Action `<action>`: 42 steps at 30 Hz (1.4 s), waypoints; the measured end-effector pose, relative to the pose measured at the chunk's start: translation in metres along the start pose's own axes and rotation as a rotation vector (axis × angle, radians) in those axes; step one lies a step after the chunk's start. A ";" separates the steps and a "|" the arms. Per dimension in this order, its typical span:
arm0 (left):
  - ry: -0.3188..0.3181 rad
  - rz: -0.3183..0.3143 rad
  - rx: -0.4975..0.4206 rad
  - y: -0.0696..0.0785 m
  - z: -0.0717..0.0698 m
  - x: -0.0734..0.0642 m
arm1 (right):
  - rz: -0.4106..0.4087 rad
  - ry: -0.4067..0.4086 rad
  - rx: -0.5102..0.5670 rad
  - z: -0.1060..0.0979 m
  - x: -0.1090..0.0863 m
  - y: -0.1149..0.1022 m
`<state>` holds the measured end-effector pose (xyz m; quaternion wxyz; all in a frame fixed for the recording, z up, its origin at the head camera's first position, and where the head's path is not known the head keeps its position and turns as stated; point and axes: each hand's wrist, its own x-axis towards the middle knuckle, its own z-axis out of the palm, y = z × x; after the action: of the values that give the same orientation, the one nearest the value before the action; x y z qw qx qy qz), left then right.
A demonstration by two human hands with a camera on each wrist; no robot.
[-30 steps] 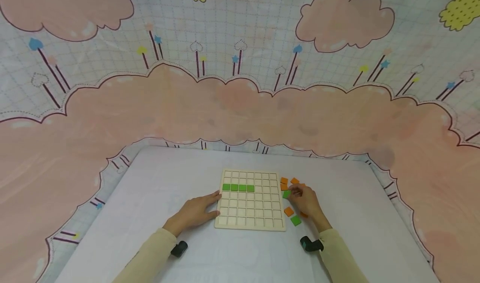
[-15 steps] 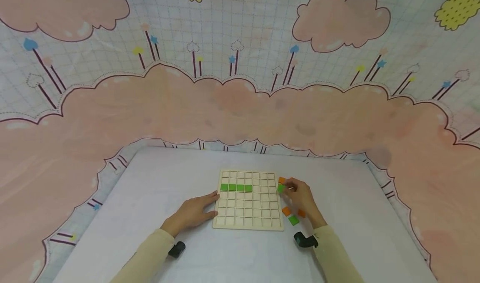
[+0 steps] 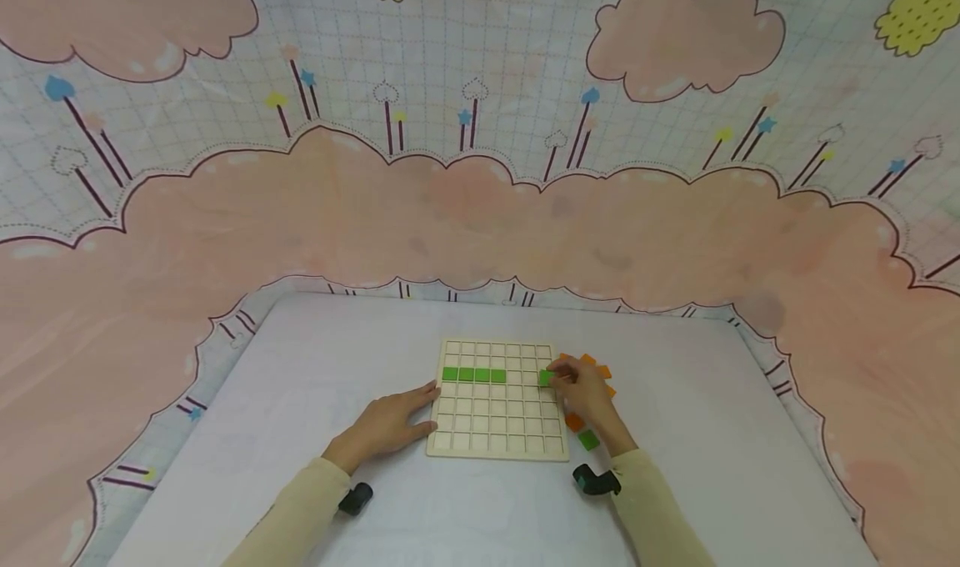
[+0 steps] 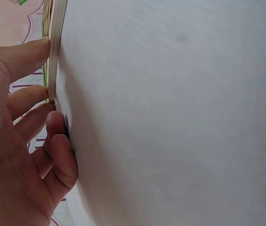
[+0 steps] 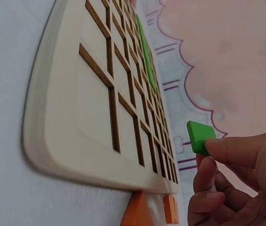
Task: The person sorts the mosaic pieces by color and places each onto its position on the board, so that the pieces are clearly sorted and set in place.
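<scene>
A pale wooden grid board (image 3: 480, 417) lies on the white table, with a row of green tiles (image 3: 467, 374) set in its third row from the far side, starting at the left. My left hand (image 3: 384, 427) rests at the board's left edge, its thumb and fingertips touching the rim in the left wrist view. Between thumb and finger my right hand (image 3: 585, 392) pinches a green square tile (image 5: 200, 136), held above the right side of the board. The right wrist view shows this tile tilted and apart from the grid.
Right of the board lie several orange tiles (image 3: 574, 422), partly hidden by the right hand. Another green tile (image 3: 588, 440) is near the board's lower right corner. A patterned cloth (image 3: 480, 217) hangs behind the white table (image 3: 360, 333).
My right hand has picked the green tile up from the pile and carried it left over the board's right edge. The left hand stays at the left rim.
</scene>
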<state>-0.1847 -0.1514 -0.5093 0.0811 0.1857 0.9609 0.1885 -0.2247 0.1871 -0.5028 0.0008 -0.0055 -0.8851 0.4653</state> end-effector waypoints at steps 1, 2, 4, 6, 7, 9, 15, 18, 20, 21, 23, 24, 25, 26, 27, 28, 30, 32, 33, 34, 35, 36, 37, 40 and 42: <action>0.002 0.002 0.000 0.000 0.000 0.000 | -0.010 0.004 0.002 0.001 0.000 -0.001; 0.003 0.003 0.000 0.000 0.000 0.000 | -0.015 0.009 0.000 0.003 0.000 -0.002; 0.004 0.002 -0.001 0.000 0.001 0.000 | -0.033 0.014 -0.005 0.006 0.000 -0.005; 0.004 0.002 0.001 -0.001 0.001 0.000 | -0.052 0.015 -0.008 0.009 0.000 -0.006; 0.003 0.001 0.002 -0.001 0.002 0.000 | -0.055 0.013 -0.010 0.010 0.000 -0.006; 0.002 -0.002 0.003 -0.002 0.002 0.000 | -0.064 0.005 -0.012 0.013 0.001 -0.007; -0.005 -0.010 0.006 -0.001 0.002 0.001 | -0.059 -0.019 -0.019 0.018 0.002 -0.011; -0.004 -0.006 0.005 0.000 0.001 0.001 | -0.049 -0.022 -0.016 0.020 0.004 -0.013; -0.003 -0.006 0.003 0.000 0.000 0.002 | -0.050 -0.026 -0.018 0.021 0.005 -0.014; -0.003 -0.007 0.004 0.000 0.000 0.002 | -0.045 -0.028 -0.017 0.022 0.006 -0.015; -0.004 -0.008 0.002 0.000 0.001 0.002 | -0.041 -0.033 -0.013 0.024 0.007 -0.016; -0.004 -0.008 0.004 0.000 0.001 0.002 | -0.037 -0.037 -0.010 0.025 0.008 -0.016; -0.005 -0.009 0.006 -0.001 0.001 0.002 | -0.033 -0.040 -0.007 0.026 0.008 -0.017; -0.004 -0.008 0.006 -0.001 0.001 0.002 | -0.029 -0.041 -0.004 0.028 0.008 -0.017; -0.004 -0.006 0.006 -0.001 0.001 0.001 | -0.025 -0.041 0.000 0.029 0.009 -0.017; -0.003 -0.005 0.007 -0.001 0.001 0.001 | -0.025 -0.041 0.003 0.030 0.009 -0.018; -0.005 -0.004 0.009 0.000 0.001 0.001 | -0.018 -0.040 0.008 0.033 0.011 -0.018; -0.006 -0.004 0.006 0.000 0.001 0.001 | -0.012 -0.037 0.006 0.035 0.012 -0.018; -0.008 -0.005 0.007 0.000 0.001 0.001 | -0.009 -0.036 0.001 0.035 0.013 -0.018; -0.009 -0.007 0.008 0.000 0.001 0.001 | -0.007 -0.035 -0.003 0.036 0.013 -0.018; -0.010 -0.009 0.010 0.000 0.001 0.001 | -0.003 -0.035 -0.002 0.037 0.014 -0.019; -0.012 -0.011 0.011 0.000 0.001 0.002 | -0.004 -0.036 -0.008 0.037 0.015 -0.019; -0.012 -0.012 0.012 0.000 0.001 0.002 | -0.006 -0.037 -0.011 0.038 0.015 -0.019; -0.015 -0.015 0.016 -0.001 0.002 0.002 | -0.006 -0.043 -0.010 0.038 0.017 -0.020; -0.017 -0.015 0.015 -0.001 0.002 0.002 | -0.008 -0.046 -0.014 0.039 0.018 -0.019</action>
<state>-0.1862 -0.1504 -0.5119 0.0891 0.1809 0.9630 0.1791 -0.2431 0.1442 -0.5089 -0.0174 0.0088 -0.8883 0.4589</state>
